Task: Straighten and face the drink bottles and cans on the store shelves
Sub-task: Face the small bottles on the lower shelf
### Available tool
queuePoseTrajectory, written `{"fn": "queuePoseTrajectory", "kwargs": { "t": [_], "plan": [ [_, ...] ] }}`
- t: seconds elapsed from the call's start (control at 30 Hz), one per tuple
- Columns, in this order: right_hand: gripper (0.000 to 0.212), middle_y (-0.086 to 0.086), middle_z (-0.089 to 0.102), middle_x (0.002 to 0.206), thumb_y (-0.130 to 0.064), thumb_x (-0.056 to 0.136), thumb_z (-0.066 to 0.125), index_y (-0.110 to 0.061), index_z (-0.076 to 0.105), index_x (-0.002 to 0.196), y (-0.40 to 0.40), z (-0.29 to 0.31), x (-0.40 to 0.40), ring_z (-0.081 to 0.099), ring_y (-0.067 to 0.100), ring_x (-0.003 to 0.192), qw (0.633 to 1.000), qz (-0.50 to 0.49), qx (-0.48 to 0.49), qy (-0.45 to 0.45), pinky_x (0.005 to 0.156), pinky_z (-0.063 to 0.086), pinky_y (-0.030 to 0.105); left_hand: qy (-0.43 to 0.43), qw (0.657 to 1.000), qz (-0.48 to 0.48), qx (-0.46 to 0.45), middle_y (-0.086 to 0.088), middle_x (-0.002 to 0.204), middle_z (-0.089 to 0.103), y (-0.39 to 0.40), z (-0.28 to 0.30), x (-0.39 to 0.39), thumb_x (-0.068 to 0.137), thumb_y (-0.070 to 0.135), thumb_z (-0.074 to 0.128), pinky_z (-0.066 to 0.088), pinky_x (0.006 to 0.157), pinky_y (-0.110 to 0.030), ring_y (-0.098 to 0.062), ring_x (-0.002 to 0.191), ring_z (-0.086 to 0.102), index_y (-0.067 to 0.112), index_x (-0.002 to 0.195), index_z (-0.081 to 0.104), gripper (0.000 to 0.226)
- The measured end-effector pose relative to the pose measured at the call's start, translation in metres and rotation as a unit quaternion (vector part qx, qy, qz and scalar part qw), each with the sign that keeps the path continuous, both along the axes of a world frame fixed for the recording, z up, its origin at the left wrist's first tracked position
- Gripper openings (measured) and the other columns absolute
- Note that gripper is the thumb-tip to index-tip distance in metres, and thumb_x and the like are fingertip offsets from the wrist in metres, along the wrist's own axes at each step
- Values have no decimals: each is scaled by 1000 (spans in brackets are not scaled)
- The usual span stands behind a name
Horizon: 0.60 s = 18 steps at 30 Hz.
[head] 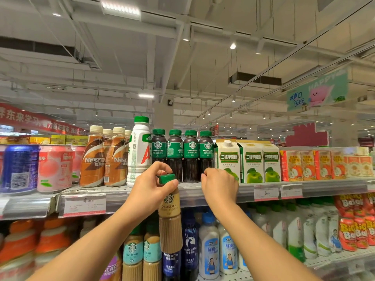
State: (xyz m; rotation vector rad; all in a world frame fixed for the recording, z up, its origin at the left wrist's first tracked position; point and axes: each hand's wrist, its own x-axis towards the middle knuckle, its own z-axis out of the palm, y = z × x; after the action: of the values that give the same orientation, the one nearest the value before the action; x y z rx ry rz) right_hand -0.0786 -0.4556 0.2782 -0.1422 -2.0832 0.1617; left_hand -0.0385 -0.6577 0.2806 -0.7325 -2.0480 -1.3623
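The upper shelf [223, 189], edged with a rail of price tags [84, 204], is seen running from left to right across the scene, with a lower shelf [324, 260] of crowded bottles beneath it. On the upper shelf, from left to right, are ranged cans [20, 167], brown Nescafé bottles [92, 159], a tall white bottle [139, 151], a row of four dark Americano bottles [182, 155] with green caps and labels faced to the near side, and apple-vinegar cartons [250, 161]. All of these are stood upright. A tan Cheese Latte bottle [170, 218] is held in the air in front of the upper shelf's edge, just below the Americano row; its long axis is nearly vertical, the green cap up and the base tilted slightly to the right, and its label is turned to the near side. The left hand [150, 185] is raised to the bottle's top, and its cap and neck are pinched between the curled fingers [162, 167] and the thumb. The right hand [220, 185] is reached to the shelf at the foot of the rightmost Americano bottle [206, 153], its fingers curled together and turned away to the far side; whether that bottle is gripped or only touched cannot be told.
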Motion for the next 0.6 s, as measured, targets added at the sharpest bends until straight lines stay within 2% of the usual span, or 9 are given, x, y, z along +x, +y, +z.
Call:
{"fn": "queuePoseTrajectory", "kwargs": {
  "t": [0.17, 0.23, 0.33, 0.4, 0.47, 0.5, 0.53, 0.6],
  "plan": [
    [32, 0, 71, 85, -38, 103, 47, -23, 73, 93, 2, -2, -1, 65, 25, 83, 999, 23, -10, -21, 64, 43, 32, -4, 1000, 6, 1, 1, 103, 64, 0, 0, 1, 90, 30, 74, 53, 65, -21, -3, 73, 64, 31, 104, 59, 20],
    [28, -4, 71, 89, -36, 102, 50, -25, 74, 96, 8, -13, 3, 65, 21, 88, 994, 98, -44, -11, 70, 49, 32, -7, 1000, 8, -1, 1, 103, 63, 0, 0, 4, 90, 31, 74, 58, 71, -30, -8, 76, 65, 30, 105, 59, 21],
    [14, -10, 72, 96, -28, 97, 61, -23, 74, 96, 12, -38, 27, 63, 13, 95, 959, 261, -100, 46, 83, 50, 32, -15, 1000, 3, 9, -4, 101, 63, 2, -1, 14, 91, 28, 73, 62, 78, -42, -19, 83, 67, 28, 107, 59, 21],
    [9, -13, 73, 92, -26, 95, 67, -22, 75, 92, 9, -61, 52, 66, 7, 89, 935, 321, -133, 63, 81, 53, 28, -13, 999, -1, 33, -8, 103, 63, 4, -7, 22, 91, 24, 74, 62, 73, -36, -17, 82, 65, 26, 107, 60, 22],
    [8, -14, 74, 90, -31, 92, 72, -25, 75, 96, 3, -84, 76, 68, 2, 86, 902, 388, -191, 7, 76, 53, 18, 2, 999, -9, 49, -6, 102, 63, 10, -20, 33, 90, 21, 74, 57, 69, -25, -6, 77, 62, 24, 108, 60, 23],
    [15, -16, 74, 93, -36, 90, 74, -28, 73, 103, -1, -94, 86, 68, 1, 89, 885, 415, -209, -40, 78, 53, 16, 10, 999, -17, 46, -5, 99, 64, 15, -27, 41, 90, 19, 75, 56, 69, -25, -5, 77, 63, 23, 108, 59, 24],
    [24, -17, 74, 99, -40, 88, 76, -32, 70, 110, -6, -103, 93, 68, 0, 94, 866, 440, -221, -87, 81, 54, 18, 17, 999, -26, 37, -4, 97, 65, 20, -35, 48, 89, 17, 75, 58, 71, -30, -9, 78, 65, 22, 108, 59, 25],
    [34, -16, 74, 102, -33, 85, 81, -35, 63, 114, -11, -118, 99, 69, 0, 96, 827, 481, -259, -135, 84, 56, 22, 16, 999, -42, 15, -6, 97, 66, 32, -50, 59, 87, 18, 77, 61, 78, -45, -26, 83, 68, 22, 108, 59, 28]
  ]
}}
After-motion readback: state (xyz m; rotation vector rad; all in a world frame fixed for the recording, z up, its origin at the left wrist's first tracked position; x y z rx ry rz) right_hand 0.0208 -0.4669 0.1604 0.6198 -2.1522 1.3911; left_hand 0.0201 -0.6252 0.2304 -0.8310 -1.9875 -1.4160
